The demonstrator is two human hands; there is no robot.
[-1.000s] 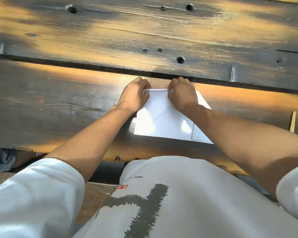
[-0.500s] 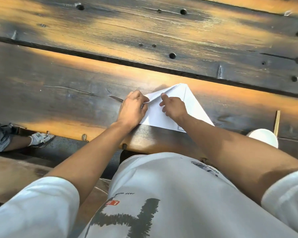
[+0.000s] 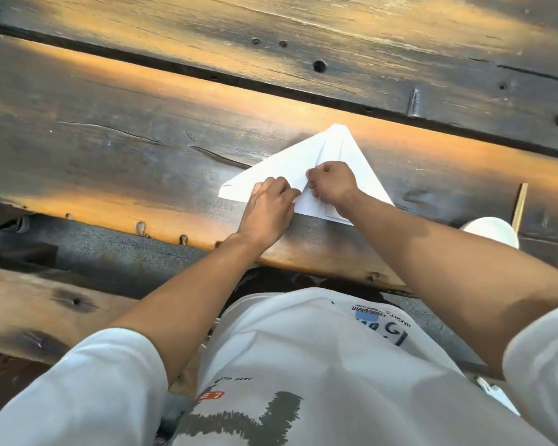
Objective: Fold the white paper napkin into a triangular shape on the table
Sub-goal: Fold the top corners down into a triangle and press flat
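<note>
— Well, where did the napkin lie?

— Flat on the table, near its front edge, already triangular, apex pointing away.

— And the hands?

— The left hand and the right hand both rested on its near middle, fingers curled; I couldn't tell whether either pinched paper.

— How would it handle?

— Probably light, thin, easily creased or torn; best pressed along the folds.

— Anything hidden?

— The near edge lay under the wrists.

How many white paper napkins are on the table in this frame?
1. The napkin lies on the near plank of the table, under the left hand and right hand. Layers beneath cannot be ruled out.
</note>
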